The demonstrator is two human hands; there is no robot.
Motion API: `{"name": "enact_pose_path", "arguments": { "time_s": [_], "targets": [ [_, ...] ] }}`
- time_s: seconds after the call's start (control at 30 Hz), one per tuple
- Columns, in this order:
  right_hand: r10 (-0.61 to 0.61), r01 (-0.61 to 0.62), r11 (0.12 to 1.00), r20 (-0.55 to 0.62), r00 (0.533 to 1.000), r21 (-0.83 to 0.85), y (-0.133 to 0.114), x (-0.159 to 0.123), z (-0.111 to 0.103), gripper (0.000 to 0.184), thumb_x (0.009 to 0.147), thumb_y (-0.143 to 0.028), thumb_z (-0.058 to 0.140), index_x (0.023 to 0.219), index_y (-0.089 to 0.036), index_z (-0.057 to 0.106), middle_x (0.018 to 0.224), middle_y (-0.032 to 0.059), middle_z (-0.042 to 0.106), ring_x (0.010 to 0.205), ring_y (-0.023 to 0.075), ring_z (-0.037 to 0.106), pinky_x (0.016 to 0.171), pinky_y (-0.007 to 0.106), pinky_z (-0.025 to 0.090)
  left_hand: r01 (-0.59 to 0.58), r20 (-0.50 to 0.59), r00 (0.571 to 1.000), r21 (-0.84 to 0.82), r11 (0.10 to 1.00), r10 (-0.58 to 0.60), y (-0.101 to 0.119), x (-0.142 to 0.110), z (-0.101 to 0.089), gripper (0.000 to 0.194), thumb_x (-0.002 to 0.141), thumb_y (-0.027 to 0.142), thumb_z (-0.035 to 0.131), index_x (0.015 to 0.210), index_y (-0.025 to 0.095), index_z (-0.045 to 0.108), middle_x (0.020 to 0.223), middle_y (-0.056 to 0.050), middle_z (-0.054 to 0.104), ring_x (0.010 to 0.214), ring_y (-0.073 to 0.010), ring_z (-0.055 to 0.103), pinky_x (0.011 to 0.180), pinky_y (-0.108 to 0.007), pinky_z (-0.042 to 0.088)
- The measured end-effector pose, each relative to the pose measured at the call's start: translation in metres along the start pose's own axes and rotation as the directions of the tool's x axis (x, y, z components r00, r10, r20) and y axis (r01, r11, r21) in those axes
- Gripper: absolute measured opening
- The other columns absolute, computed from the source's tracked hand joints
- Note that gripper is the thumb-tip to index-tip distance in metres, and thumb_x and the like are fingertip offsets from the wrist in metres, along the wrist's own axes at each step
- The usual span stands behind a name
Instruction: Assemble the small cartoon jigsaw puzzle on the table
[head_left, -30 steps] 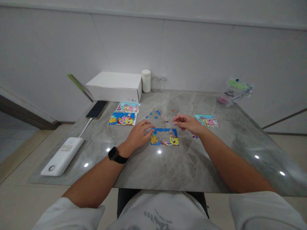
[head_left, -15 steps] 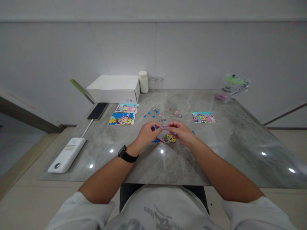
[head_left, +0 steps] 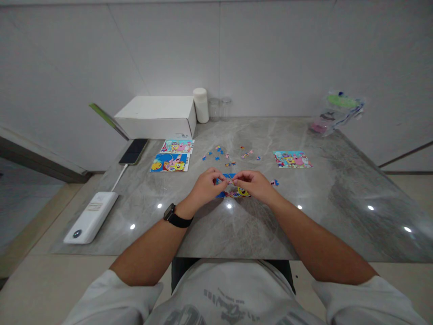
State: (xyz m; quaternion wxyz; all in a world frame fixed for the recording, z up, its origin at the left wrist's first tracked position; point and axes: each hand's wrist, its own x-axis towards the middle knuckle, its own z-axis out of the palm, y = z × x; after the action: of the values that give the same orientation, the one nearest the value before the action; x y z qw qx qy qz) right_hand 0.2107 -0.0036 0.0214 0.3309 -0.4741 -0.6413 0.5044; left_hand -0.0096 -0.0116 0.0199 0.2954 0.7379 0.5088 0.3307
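A partly assembled cartoon jigsaw puzzle [head_left: 223,193], blue with a yellow figure, lies on the table under both hands, which cover much of it. My left hand [head_left: 210,186], with a black watch on its wrist, is closed in a pinch. Opposite it, my right hand [head_left: 252,185] pinches too. The fingertips of both meet at a small pinkish puzzle piece [head_left: 230,182] just above the puzzle. Just right of my right hand lies a loose blue-and-pink piece [head_left: 276,182]. Several loose puzzle pieces [head_left: 217,158] are scattered beyond the hands.
Two cartoon picture cards [head_left: 170,163] lie at left, another picture card [head_left: 292,159] at right. A phone [head_left: 133,151] is cabled to a white power bank [head_left: 91,217]. At the back stand a white box [head_left: 154,127], a white bottle [head_left: 201,106], two glasses [head_left: 225,109] and a plastic bag [head_left: 334,115].
The camera view has tilted down slightly, so the table's back appears higher. Both hands stay pinched together over the puzzle, with only small finger shifts.
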Motion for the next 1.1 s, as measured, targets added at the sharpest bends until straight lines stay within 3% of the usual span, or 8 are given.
{"name": "enact_pose_path", "arguments": {
  "time_s": [0.1, 0.2, 0.53, 0.7, 1.1],
  "targets": [
    [-0.040, 0.038, 0.972, -0.002, 0.999, -0.231, 0.003, -0.001, -0.003, 0.017, 0.084, -0.036, 0.073, 0.091, -0.022, 0.081, 0.077, 0.0002, 0.075, 0.066, 0.0141, 0.060, 0.063, 0.026, 0.043, -0.054, 0.011, 0.998, 0.037, 0.998, 0.054, -0.002, -0.002, 0.003, 0.008, 0.090, 0.025, 0.073, 0.085, 0.021, 0.078, 0.098, -0.003, 0.067, 0.086, -0.0161, 0.063, 0.084, -0.032, 0.054],
    [-0.048, 0.053, 0.934, 0.023, 0.999, -0.352, 0.004, -0.002, -0.004, 0.014, 0.086, -0.032, 0.073, 0.091, -0.023, 0.082, 0.076, -0.0006, 0.075, 0.062, 0.0129, 0.057, 0.061, 0.026, 0.040, -0.075, 0.031, 0.997, 0.058, 0.995, 0.074, -0.004, -0.003, 0.008, 0.009, 0.091, 0.023, 0.072, 0.085, 0.021, 0.078, 0.098, -0.003, 0.068, 0.094, -0.0183, 0.066, 0.090, -0.034, 0.055],
    [-0.091, 0.143, 0.828, 0.122, 0.988, -0.542, 0.002, 0.000, -0.004, 0.016, 0.090, -0.015, 0.069, 0.091, -0.023, 0.083, 0.083, 0.0004, 0.078, 0.073, 0.0144, 0.064, 0.073, 0.026, 0.042, -0.130, 0.066, 0.991, 0.221, 0.967, 0.118, -0.006, -0.011, 0.011, 0.011, 0.096, 0.026, 0.070, 0.094, 0.025, 0.081, 0.110, -0.005, 0.064, 0.102, -0.0201, 0.065, 0.096, -0.037, 0.056],
    [-0.081, 0.145, 0.803, 0.135, 0.988, -0.578, 0.004, 0.002, 0.000, 0.016, 0.090, -0.014, 0.070, 0.089, -0.025, 0.083, 0.084, 0.0007, 0.079, 0.078, 0.0169, 0.068, 0.074, 0.027, 0.043, -0.171, 0.109, 0.983, 0.283, 0.944, 0.146, -0.003, -0.017, 0.007, 0.004, 0.093, 0.029, 0.076, 0.095, 0.027, 0.079, 0.115, -0.005, 0.064, 0.103, -0.0210, 0.065, 0.096, -0.037, 0.057],
    [-0.111, 0.179, 0.702, 0.142, 0.984, -0.689, 0.007, 0.004, 0.005, 0.015, 0.091, -0.019, 0.070, 0.092, -0.025, 0.084, 0.090, 0.0039, 0.078, 0.086, 0.0206, 0.068, 0.078, 0.030, 0.044, -0.219, 0.180, 0.970, 0.336, 0.916, 0.166, 0.008, -0.023, 0.007, 0.010, 0.094, 0.033, 0.077, 0.098, 0.024, 0.078, 0.112, -0.008, 0.065, 0.100, -0.0244, 0.064, 0.089, -0.040, 0.056]
  ]
}}
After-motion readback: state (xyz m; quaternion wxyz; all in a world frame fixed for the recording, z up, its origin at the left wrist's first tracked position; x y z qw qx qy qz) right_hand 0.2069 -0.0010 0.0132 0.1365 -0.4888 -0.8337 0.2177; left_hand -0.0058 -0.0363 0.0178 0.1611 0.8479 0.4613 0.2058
